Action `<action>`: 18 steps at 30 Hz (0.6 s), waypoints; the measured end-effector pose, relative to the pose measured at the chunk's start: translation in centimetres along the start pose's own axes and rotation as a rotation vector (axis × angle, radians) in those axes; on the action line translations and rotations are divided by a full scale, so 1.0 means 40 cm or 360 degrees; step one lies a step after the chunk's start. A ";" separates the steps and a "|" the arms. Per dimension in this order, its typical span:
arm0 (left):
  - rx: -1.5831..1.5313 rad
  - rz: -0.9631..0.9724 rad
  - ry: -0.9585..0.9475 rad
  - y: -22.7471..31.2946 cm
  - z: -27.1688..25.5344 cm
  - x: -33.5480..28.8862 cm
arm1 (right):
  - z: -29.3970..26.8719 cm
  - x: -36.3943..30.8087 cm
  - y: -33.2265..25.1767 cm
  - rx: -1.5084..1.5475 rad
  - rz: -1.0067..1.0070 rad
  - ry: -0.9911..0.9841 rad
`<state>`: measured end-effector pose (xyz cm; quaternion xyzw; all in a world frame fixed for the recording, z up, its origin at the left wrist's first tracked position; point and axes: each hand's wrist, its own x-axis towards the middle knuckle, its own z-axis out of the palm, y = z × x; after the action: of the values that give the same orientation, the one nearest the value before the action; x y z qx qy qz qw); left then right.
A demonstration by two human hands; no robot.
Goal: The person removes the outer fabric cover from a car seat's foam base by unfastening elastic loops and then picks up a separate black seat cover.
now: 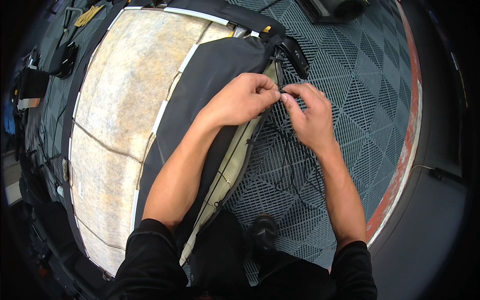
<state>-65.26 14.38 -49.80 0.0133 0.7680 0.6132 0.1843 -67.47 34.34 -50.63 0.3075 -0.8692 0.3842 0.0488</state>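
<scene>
A seat back lies before me, its pale felt-covered foam (pixel 112 85) crossed by wires and edged with white strips. Along its right side is a black cover flap (pixel 200 80), bordered by an olive-green fabric edge (pixel 239 152) with dark cord running along it. Above this edge, the fingertips of my left hand (pixel 242 100) pinch a thin black cord. My right hand (pixel 311 112) meets them from the right, thumb and forefinger also closed on the cord. Loose loops of black cord (pixel 285 165) hang below my hands. The exact knot or join between the fingertips is too small to make out.
A black plastic part (pixel 294 56) juts out at the seat's upper right corner. Grey-green grid tiles (pixel 350 115) cover the floor, bounded at right by a worn red-and-white edge (pixel 410 135). A yellow glove (pixel 89 16) and other black parts lie at the far left.
</scene>
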 end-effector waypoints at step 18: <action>0.0638 0.0586 0.0268 -0.008 0.028 -0.012 | -0.066 0.111 0.009 0.0274 -0.0126 -0.0657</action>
<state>-64.39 15.25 -50.16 0.1378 0.8712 0.4711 -0.0010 -71.66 34.16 -47.61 0.4165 -0.8120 0.3837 -0.1414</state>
